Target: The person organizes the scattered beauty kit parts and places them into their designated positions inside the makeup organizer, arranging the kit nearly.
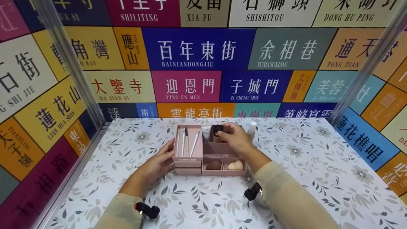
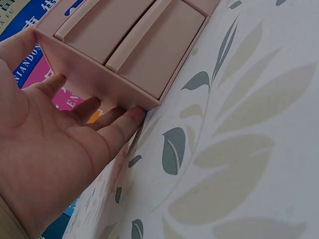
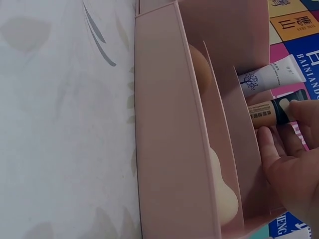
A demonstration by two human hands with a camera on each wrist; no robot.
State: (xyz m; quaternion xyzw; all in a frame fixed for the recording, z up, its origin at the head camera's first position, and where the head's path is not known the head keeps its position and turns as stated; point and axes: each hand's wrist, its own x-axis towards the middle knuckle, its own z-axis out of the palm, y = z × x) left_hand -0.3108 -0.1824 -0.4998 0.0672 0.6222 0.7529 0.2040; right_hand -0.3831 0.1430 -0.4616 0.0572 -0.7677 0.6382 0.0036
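On the patterned table stands a pink cosmetics organizer point(image 1: 222, 172). My left hand point(image 1: 155, 163) rests its fingertips against the organizer's left side, thumb near the upper edge in the left wrist view. At the back compartment, my right hand point(image 1: 237, 136) pinches a black-capped foundation bottle point(image 3: 266, 113) by its cap. The bottle's lower end is hidden behind a pink divider. Beside it a white tube point(image 3: 274, 74) with a blue tree print stands in the same back row. A brown makeup sponge point(image 1: 213, 165) and a cream makeup sponge point(image 1: 236, 165) sit in the front compartments.
Several slim makeup brushes point(image 1: 186, 140) lie in the organizer's top left tray, above two drawers point(image 2: 164, 50). A white-capped bottle point(image 1: 251, 128) stands on the table just right of the organizer. Colourful sign-covered walls point(image 1: 197, 47) enclose the back and sides.
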